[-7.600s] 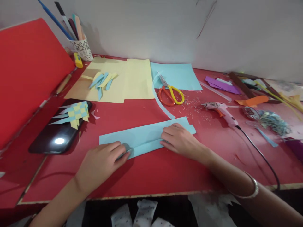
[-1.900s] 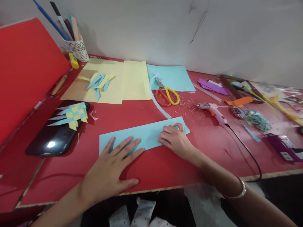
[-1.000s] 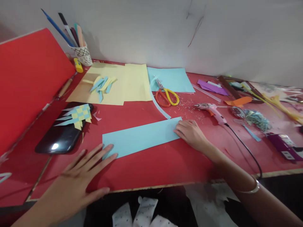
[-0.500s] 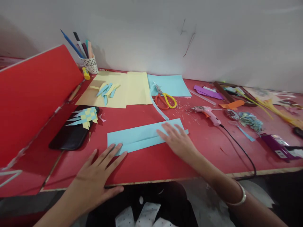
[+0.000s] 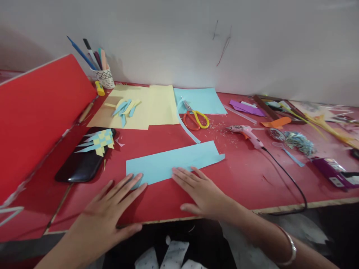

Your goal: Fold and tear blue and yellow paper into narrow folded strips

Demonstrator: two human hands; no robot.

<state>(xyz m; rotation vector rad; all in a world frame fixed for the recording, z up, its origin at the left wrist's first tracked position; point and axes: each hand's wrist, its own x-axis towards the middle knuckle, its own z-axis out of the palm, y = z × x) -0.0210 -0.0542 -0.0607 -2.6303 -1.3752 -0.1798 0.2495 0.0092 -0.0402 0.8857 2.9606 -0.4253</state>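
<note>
A long piece of light blue paper (image 5: 171,158) lies on the red table in front of me, its right end showing a folded flap that lifts slightly. My left hand (image 5: 114,207) is open, with the fingertips resting on the paper's near left corner. Fingers spread, my right hand (image 5: 200,190) lies over the near edge around the middle of the paper. Just beyond the paper are a curled blue paper strip (image 5: 188,133) and scissors (image 5: 195,116) with one red and one yellow handle.
Left of the paper, a woven blue-and-yellow paper piece (image 5: 99,141) rests on a black phone (image 5: 81,164). Yellow sheets (image 5: 161,106) and a blue sheet (image 5: 202,99) lie behind. A pink glue gun (image 5: 248,135) with its cord is to the right. A red board (image 5: 36,119) leans at far left.
My right hand has slid left and nearer along the paper, from its right part to the middle of the near edge. The left hand stays at the left corner.
</note>
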